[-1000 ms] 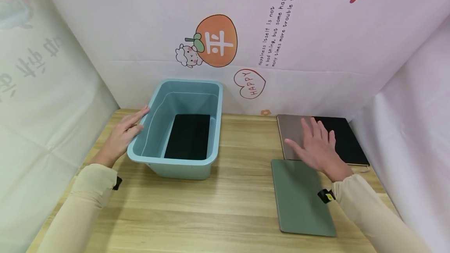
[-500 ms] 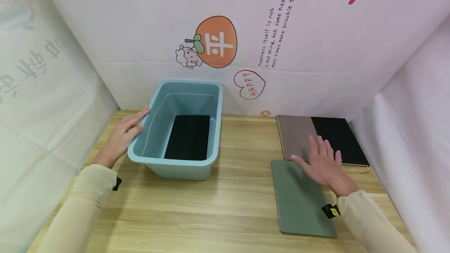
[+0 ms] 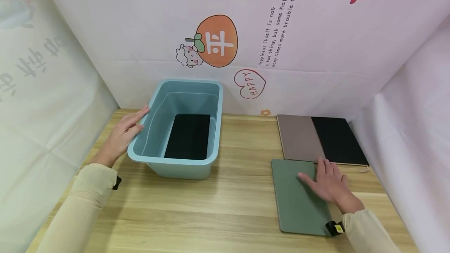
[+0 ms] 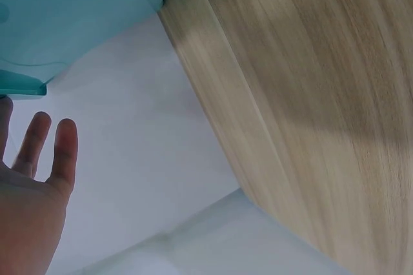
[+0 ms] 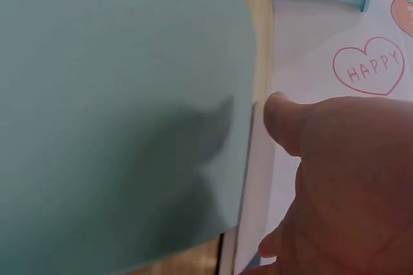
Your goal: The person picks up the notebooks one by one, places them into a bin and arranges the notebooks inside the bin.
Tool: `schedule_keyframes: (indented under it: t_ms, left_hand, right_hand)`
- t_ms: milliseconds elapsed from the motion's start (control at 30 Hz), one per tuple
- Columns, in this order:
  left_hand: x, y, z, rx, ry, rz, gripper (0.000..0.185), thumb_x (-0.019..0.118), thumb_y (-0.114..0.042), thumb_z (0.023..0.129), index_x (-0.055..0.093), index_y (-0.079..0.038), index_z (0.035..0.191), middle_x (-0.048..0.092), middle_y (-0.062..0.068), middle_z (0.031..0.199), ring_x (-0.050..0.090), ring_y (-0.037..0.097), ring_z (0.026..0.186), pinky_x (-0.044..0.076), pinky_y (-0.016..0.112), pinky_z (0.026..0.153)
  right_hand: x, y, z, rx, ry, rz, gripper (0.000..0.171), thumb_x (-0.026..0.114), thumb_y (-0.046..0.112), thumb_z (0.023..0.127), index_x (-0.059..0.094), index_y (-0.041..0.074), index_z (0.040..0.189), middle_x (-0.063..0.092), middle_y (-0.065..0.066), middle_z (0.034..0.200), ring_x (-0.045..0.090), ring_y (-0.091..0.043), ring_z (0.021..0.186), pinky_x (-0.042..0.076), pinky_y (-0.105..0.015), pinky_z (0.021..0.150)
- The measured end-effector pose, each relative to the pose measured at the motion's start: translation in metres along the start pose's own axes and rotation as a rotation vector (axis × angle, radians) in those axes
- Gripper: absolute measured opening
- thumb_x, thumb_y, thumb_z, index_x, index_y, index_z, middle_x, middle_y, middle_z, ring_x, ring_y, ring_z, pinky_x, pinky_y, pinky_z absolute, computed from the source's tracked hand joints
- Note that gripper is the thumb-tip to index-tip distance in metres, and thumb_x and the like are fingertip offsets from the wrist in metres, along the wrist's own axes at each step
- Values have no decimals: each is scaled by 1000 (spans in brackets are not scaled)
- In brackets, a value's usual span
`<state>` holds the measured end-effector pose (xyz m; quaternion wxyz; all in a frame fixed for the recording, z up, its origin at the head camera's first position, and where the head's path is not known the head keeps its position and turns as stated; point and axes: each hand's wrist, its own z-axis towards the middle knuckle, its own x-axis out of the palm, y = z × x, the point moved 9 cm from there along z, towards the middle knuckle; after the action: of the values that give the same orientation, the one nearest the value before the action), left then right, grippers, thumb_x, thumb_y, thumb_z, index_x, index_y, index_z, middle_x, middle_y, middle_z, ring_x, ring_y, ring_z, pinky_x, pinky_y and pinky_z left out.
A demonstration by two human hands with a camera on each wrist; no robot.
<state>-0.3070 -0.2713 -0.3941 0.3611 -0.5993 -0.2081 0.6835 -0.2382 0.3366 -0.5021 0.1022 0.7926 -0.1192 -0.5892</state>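
The green pad [image 3: 300,197] lies flat on the table [image 3: 225,206] at about 4 o'clock from the table's middle, its near edge close to the table's front edge. The right hand [image 3: 328,184] rests on its far right part, fingers straight and slightly spread, gripping nothing. Just beyond the pad's far edge, at 12 o'clock, a brown pad [image 3: 299,138] and a black pad [image 3: 337,139] lie side by side against the back wall. Bare wood stretches from the green pad's left edge, at 9 o'clock, to the bin [image 3: 159,167]. The bin holds a black slab [image 3: 188,136] on its floor. The left hand [image 3: 121,136] lies flat against the bin's left wall, fingers straight, beside the table's left edge.
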Motion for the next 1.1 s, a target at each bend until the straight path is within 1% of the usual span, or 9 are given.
schedule_keyframes:
  t_ms: [167, 267, 400, 533, 667, 800, 867, 933, 1100]
  left_hand:
    - [1, 1, 0, 4, 2, 10, 50, 47, -32, 108, 39, -40, 157, 31, -9, 168, 37, 28, 142, 36, 56, 105]
    - [1, 1, -1, 3, 4, 5, 49, 47, -32, 109, 39, -41, 157, 31, -10, 168, 37, 28, 142, 36, 55, 105]
    - [0, 0, -2, -2, 2, 3, 49, 46, -32, 109, 38, -42, 156, 30, -12, 168, 39, 26, 139, 37, 55, 105]
    - [1, 1, -1, 0, 5, 7, 49, 47, -33, 109, 38, -42, 156, 30, -12, 168, 39, 26, 140, 37, 54, 105]
    - [2, 2, 0, 6, 9, 7, 49, 47, -32, 109, 38, -40, 157, 30, -9, 168, 37, 27, 142, 37, 54, 106]
    - [2, 2, -1, 6, 8, 2, 49, 47, -31, 109, 39, -40, 157, 30, -9, 168, 37, 27, 142, 36, 55, 107]
    - [2, 1, -1, 7, 10, -1, 50, 47, -31, 109, 38, -40, 157, 30, -9, 168, 37, 28, 142, 36, 57, 106]
    - [1, 0, -1, 6, 11, 3, 50, 47, -31, 109, 38, -41, 157, 30, -10, 168, 37, 29, 142, 36, 58, 106]
    - [1, -1, 0, 5, 11, 15, 50, 46, -31, 109, 38, -42, 157, 29, -13, 168, 38, 29, 141, 36, 58, 106]
  right_hand:
    - [10, -4, -2, 16, 31, -40, 113, 41, 74, 97, 7, -16, 156, 11, -44, 158, 10, -65, 144, 12, -83, 107]
    - [12, -4, -3, 31, 37, -64, 110, 42, 73, 97, 14, -18, 154, 19, -45, 155, 18, -66, 140, 21, -81, 107]
    - [10, -1, -3, 50, 28, -75, 108, 42, 74, 97, 25, -19, 149, 26, -46, 148, 26, -68, 131, 30, -78, 101]
    - [9, -1, -3, 62, 34, -79, 108, 43, 75, 96, 34, -20, 145, 30, -46, 141, 31, -65, 124, 34, -74, 96]
    - [11, -3, -3, 65, 39, -86, 109, 44, 75, 95, 38, -24, 140, 37, -47, 130, 39, -60, 115, 39, -68, 93]
    - [12, -2, 0, 63, 45, -44, 108, 49, 71, 96, 36, -28, 136, 38, -50, 125, 49, -58, 109, 46, -63, 91]
    - [12, -2, 1, 64, 48, -11, 107, 52, 68, 96, 34, -30, 136, 37, -51, 126, 52, -58, 109, 48, -62, 91]
    - [10, -2, 2, 69, 48, 29, 106, 56, 65, 96, 33, -30, 136, 37, -53, 127, 53, -57, 109, 49, -61, 91]
    - [10, -7, 5, 80, 53, 120, 108, 63, 64, 92, 31, -30, 135, 44, -52, 124, 54, -54, 109, 51, -57, 87]
